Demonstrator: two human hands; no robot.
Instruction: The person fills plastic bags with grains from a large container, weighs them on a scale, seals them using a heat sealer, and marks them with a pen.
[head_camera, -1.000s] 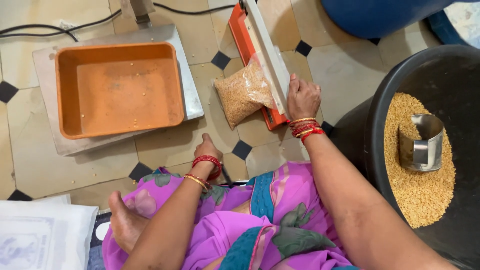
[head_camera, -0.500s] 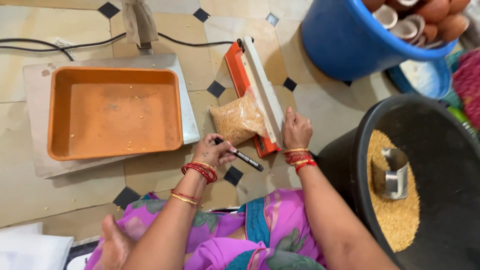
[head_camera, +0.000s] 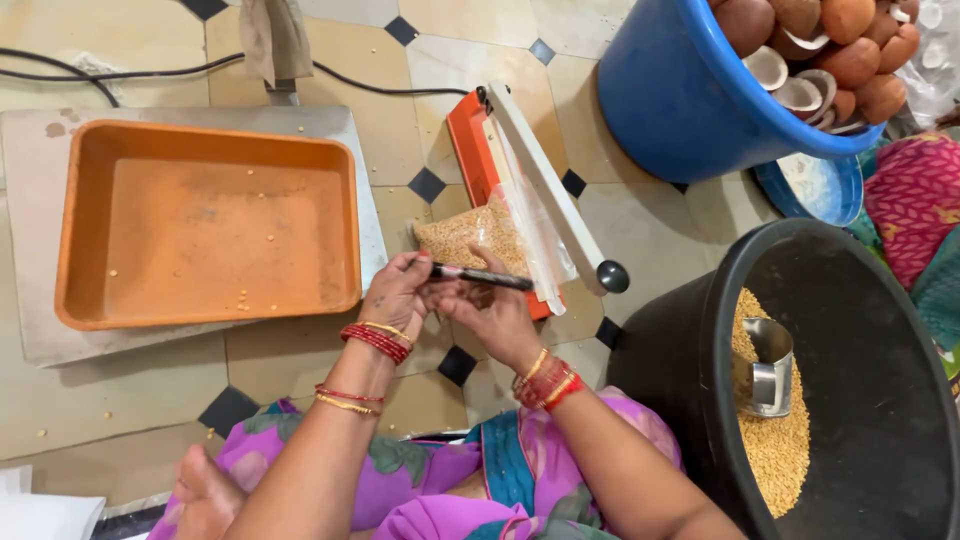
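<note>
My left hand (head_camera: 398, 296) and my right hand (head_camera: 493, 312) meet over the tiled floor, both gripping a black marker pen (head_camera: 482, 277) held level between them. Just beyond the pen lies a clear plastic bag of yellow grain (head_camera: 468, 236), its mouth under the raised white arm of an orange heat sealer (head_camera: 530, 195). Both wrists wear red and gold bangles.
An empty orange tray (head_camera: 205, 225) sits on a grey scale platform (head_camera: 30, 230) at left. A black tub (head_camera: 860, 330) at right holds grain and a steel scoop (head_camera: 765, 370). A blue bucket (head_camera: 690, 90) of coconuts stands behind. Black cables (head_camera: 150, 70) run along the floor.
My right hand left the sealer arm and joined the left hand on the pen. The left hand, earlier near my knee, rose with the pen towards the bag.
</note>
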